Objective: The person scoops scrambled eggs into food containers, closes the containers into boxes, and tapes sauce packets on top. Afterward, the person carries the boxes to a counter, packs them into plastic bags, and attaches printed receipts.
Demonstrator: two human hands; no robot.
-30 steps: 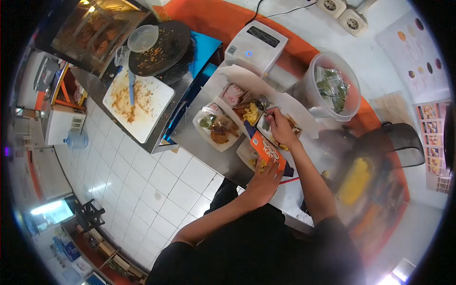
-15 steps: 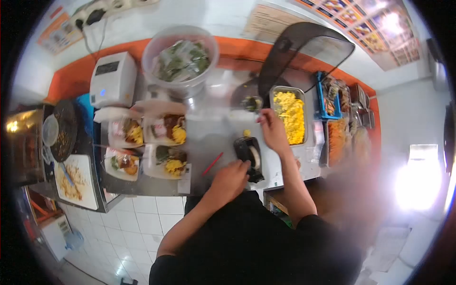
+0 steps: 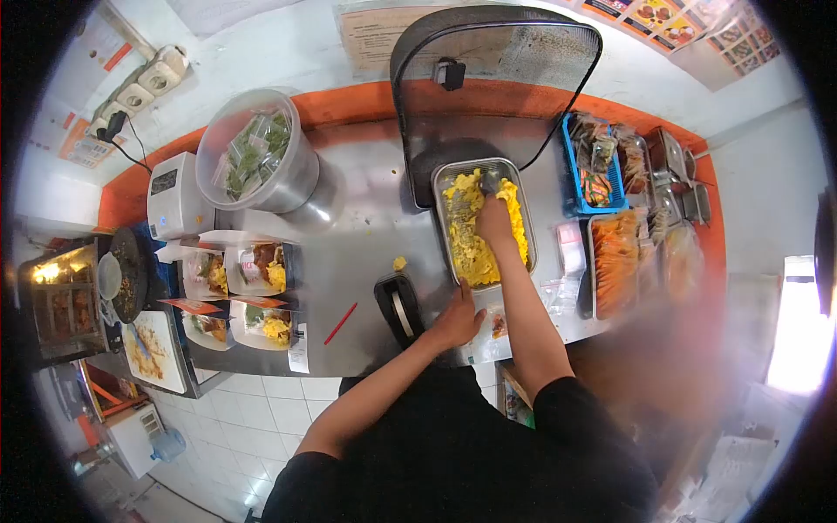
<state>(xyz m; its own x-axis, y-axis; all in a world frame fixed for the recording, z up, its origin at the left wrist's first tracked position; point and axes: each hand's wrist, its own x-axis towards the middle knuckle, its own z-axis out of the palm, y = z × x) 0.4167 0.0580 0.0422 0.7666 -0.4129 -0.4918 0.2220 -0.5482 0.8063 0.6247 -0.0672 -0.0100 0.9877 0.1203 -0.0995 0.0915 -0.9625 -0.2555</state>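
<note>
My right hand [image 3: 495, 224] is inside a metal tray [image 3: 533, 228] of yellow scrambled egg [image 3: 468, 242]. Its fingers are closed around a grey utensil [image 3: 490, 182], which looks like a spoon; most of it is hidden by the hand and the egg. At the tray's near edge is my left hand [image 3: 457, 322], fingers extended, with the index fingertip at the near left corner. To its left lies a black oblong object [image 3: 390, 296] with a pale strip along it. A red pen-like stick [image 3: 341, 323] rests farther left on the steel counter [image 3: 362, 235].
Several open paper boxes of food [image 3: 262, 326] stand left, below a white printer-like device [image 3: 180, 199] and a clear tub of bagged greens [image 3: 253, 161]. A black-framed mesh cover [image 3: 498, 24] rises behind the tray. On the right are a blue basket [image 3: 595, 204] and an orange-filled tray [image 3: 615, 261].
My right hand has moved from beside the egg tray into it. My left hand has left the black object for the tray's near edge. The camera view has shifted.
</note>
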